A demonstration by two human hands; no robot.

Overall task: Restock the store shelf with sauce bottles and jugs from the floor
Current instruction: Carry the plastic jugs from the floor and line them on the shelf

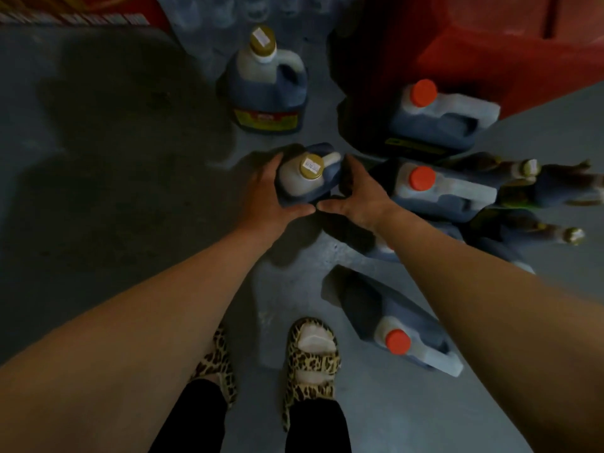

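**Two hands around a gold-capped jug on the shop floor**

Head view, looking down; at the centre stands a dark sauce jug (pixel 305 181) with a gold cap (pixel 311 165) bearing a small white sticker; the left hand (pixel 266 199) grips its 9 o'clock side, fingers curled over the shoulder; the right hand (pixel 358 194) grips its 3 o'clock side, fingers wrapped behind the handle; the two thumbs nearly meet at the jug's 6 o'clock edge. The jug rests on the grey floor (pixel 114 197), or just above it; which one cannot be told.

At 12 o'clock from the held jug, well apart, a second gold-capped jug (pixel 268 89) stands upright, its red-and-yellow label facing the viewer. At 2 o'clock an orange-capped jug (pixel 441 116) sits against a red crate (pixel 490 44); at 3 o'clock, just beside the right hand, another orange-capped jug (pixel 444 191); beyond it, slim dark bottles (pixel 552 184) with pale caps lie clustered, blurred. At 5 o'clock a further orange-capped jug (pixel 398 325) stands beneath the right forearm.

At 6 o'clock, two feet in leopard-print slippers (pixel 312 358); dark trouser legs below.
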